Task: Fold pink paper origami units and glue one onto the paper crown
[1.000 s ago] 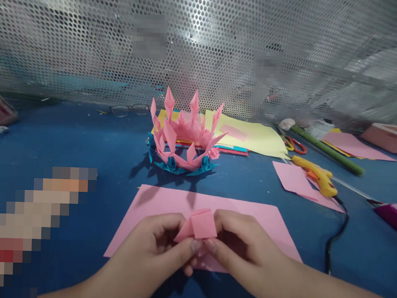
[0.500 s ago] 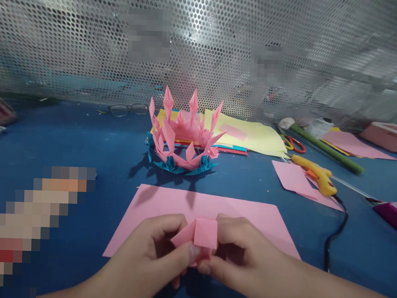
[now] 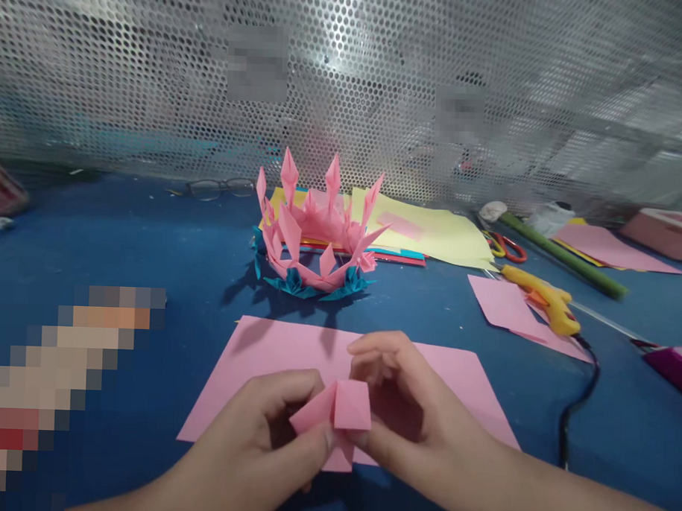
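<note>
Near the tabletop's [image 3: 151, 249] front edge, the left hand [image 3: 256, 446] and right hand [image 3: 407, 422] each pinch the small folded pink paper piece [image 3: 335, 412] with fingers pressed on it, above a flat pink sheet [image 3: 282, 346], the pink paper crown [image 3: 319, 232] standing behind.

Folded piece [image 3: 341, 408]: matt pink paper. Table [image 3: 151, 249]: matt blue. Back screen [image 3: 381, 78]: shiny perforated metal.

Ahead of the hands, the paper crown [image 3: 319, 236] blocks the middle of the surface [image 3: 151, 256]. Right, the glue gun [image 3: 544, 300] and its cord [image 3: 573, 409] bar the way. Left, open blue room runs to the glasses [image 3: 220, 186].
</note>
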A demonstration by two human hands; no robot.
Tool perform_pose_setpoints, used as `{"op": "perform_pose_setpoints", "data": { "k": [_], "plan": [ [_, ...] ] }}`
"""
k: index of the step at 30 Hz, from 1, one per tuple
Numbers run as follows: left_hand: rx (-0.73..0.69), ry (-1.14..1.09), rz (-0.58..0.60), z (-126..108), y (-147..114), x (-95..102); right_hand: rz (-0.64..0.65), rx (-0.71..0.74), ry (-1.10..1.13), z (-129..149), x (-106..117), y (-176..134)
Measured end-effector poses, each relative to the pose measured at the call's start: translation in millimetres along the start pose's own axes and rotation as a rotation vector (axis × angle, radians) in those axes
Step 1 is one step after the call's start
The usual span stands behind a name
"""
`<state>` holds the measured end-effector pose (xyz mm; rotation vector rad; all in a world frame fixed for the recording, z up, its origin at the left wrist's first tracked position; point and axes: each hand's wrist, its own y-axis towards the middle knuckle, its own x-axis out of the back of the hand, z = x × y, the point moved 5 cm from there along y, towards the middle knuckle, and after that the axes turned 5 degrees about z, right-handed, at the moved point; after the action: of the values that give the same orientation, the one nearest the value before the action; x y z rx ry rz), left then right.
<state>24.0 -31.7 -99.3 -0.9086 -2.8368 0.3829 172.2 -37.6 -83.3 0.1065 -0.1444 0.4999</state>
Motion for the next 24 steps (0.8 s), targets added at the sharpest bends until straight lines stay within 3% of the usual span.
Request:
{"op": "perform_pose_setpoints", "data": {
  "k": [4,8,12,17,20,24],
  "plan": [
    [-0.067,0.008,-0.071,-4,-5,2.6,0.040,0.200,-0.142,10,3,0],
    [-0.119,0.025,-0.059,-3,-1,1.3,0.035,0.240,-0.188,11,7,3],
    [-0.118,-0.214,-0.095,8,4,4.9,-0.048,0.190,-0.141,3,13,5],
    [-0.208,-0.236,-0.225,17,1,13.9,-0.077,0.120,-0.065,-3,15,5],
    [-0.179,-0.197,-0.171,14,3,11.5,-0.106,0.074,-0.049,-2,14,7],
    [-0.174,-0.166,-0.146,4,4,10.8,-0.157,-0.058,0.152,-7,13,8]
  ]
}}
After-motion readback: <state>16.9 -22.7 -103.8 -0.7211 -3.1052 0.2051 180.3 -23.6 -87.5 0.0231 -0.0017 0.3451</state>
